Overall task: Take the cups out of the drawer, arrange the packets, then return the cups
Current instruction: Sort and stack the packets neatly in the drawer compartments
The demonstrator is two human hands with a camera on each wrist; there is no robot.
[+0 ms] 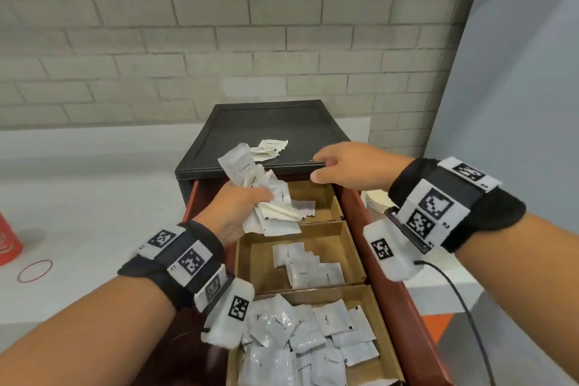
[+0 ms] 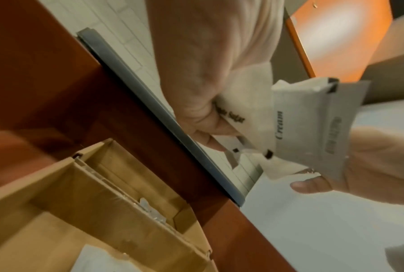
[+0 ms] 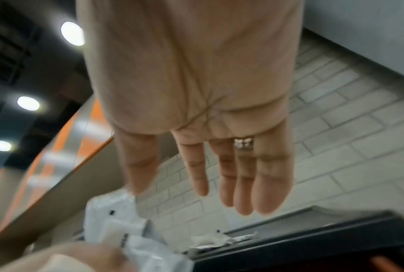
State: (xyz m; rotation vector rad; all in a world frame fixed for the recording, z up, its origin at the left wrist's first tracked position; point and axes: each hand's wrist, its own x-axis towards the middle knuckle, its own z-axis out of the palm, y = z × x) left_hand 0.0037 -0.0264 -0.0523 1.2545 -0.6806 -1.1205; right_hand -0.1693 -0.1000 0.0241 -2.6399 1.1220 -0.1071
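My left hand grips a crumpled bunch of white packets above the far compartment of the open drawer. In the left wrist view the packets read "Cream" and sugar, and fingers of my left hand curl round them. My right hand hovers at the front edge of the black tray top, just right of the bunch, holding nothing. Its fingers are straight in the right wrist view. A few packets lie on the tray. A red cup stands at the far left.
Cardboard dividers split the drawer; the middle compartment holds some packets, the near one a heap. A white stack of rims sits right of the drawer. A red rubber band lies on the white counter. Brick wall behind.
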